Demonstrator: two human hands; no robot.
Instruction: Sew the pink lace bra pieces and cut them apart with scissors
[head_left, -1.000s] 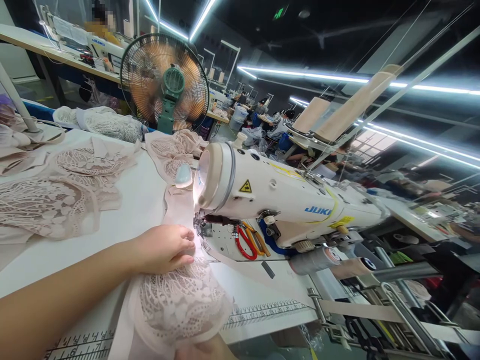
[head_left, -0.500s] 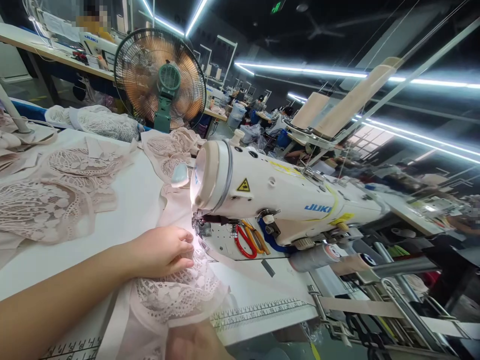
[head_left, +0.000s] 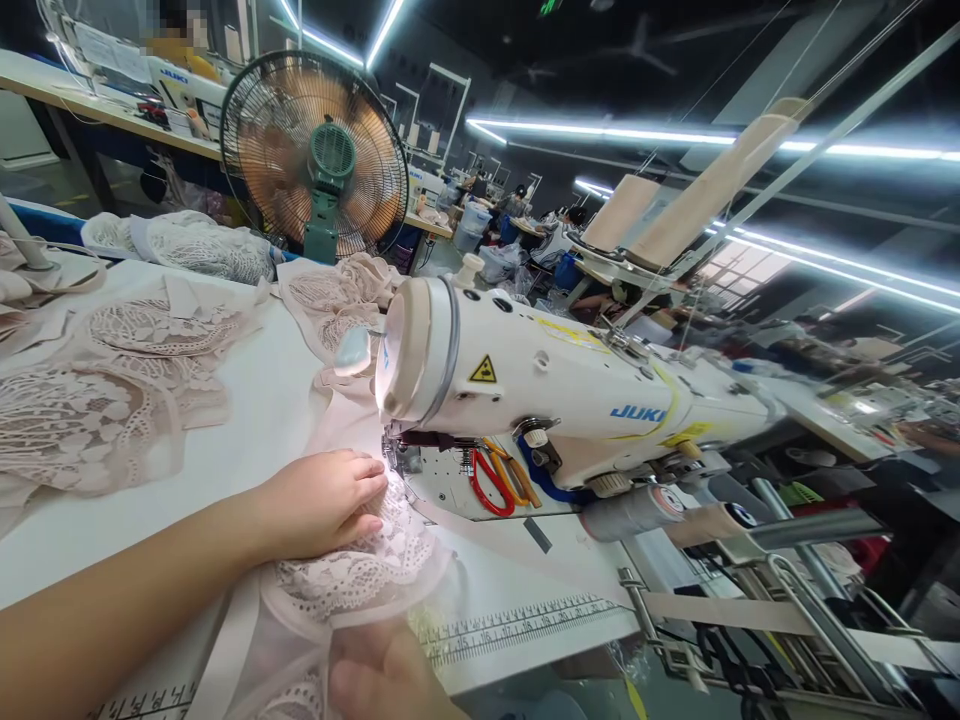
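Note:
My left hand (head_left: pixel 322 505) lies on a pale pink lace piece (head_left: pixel 379 565) on the white table (head_left: pixel 274 400), fingers curled together and pressing the cloth down just left of the needle area (head_left: pixel 395 458) of a white JUKI sewing machine (head_left: pixel 570 390). My right hand (head_left: pixel 379 672) is at the bottom edge, blurred and partly under the sheer near end of the same piece. Its fingers do not show clearly.
More pink lace pieces (head_left: pixel 97 400) lie stacked at the left and behind the machine head. A standing fan (head_left: pixel 315 150) spins at the back. Red and orange scissors (head_left: pixel 496 485) rest under the machine arm. Thread cones (head_left: pixel 622 215) stand behind. A printed ruler (head_left: pixel 517 625) runs along the table's front edge.
The lace piece has bunched up and slid toward the needle. My right hand has risen further into view under the cloth. My left hand has barely moved.

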